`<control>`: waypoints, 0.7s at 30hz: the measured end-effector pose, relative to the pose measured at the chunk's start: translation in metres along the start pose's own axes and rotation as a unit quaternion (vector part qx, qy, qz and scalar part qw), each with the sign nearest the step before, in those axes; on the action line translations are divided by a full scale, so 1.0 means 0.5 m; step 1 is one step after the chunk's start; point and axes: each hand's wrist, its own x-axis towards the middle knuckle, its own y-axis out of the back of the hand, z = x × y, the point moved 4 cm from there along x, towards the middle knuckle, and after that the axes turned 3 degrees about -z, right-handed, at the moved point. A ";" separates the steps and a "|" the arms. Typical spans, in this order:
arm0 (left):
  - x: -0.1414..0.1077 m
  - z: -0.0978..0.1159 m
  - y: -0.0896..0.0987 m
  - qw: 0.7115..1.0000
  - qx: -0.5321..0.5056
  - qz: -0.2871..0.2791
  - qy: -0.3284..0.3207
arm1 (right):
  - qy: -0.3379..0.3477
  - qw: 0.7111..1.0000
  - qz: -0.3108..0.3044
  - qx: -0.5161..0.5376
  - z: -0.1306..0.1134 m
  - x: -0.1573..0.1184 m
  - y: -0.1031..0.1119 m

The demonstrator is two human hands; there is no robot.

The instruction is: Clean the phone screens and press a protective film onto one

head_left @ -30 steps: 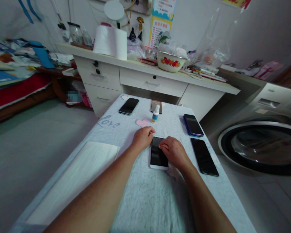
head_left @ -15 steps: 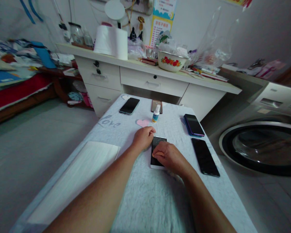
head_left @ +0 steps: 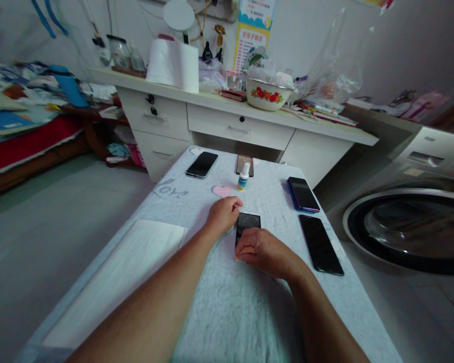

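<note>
At the middle of the pale, cloth-covered surface lies a rectangular white-framed, black-screened phone; left hand at its far left corner, right hand over its near end (state of either grip: cannot tell).

The right hand partly covers a phone, the left hand at its far corner.

I've swept my right grip leftward and down the phone to its near end; more of the upper screen shows, while the bottom edge is now mostly hidden.
</note>
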 end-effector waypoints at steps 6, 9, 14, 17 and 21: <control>0.000 0.000 0.001 1.000 -0.006 -0.001 0.002 | -0.053 0.997 0.048 -0.026 0.010 0.007 -0.002; 0.000 0.001 0.001 1.000 -0.012 -0.003 -0.001 | -0.054 0.996 0.062 -0.035 0.009 0.009 -0.001; 0.001 0.001 0.000 1.000 -0.010 0.000 0.000 | -0.027 0.999 0.026 -0.023 0.004 0.006 -0.003; 0.001 0.001 0.000 1.000 -0.007 0.002 -0.003 | -0.008 1.000 -0.001 -0.008 0.001 0.003 -0.006; 0.002 0.000 0.000 1.000 -0.005 0.000 -0.003 | 0.005 1.000 -0.015 -0.003 -0.003 -0.001 -0.004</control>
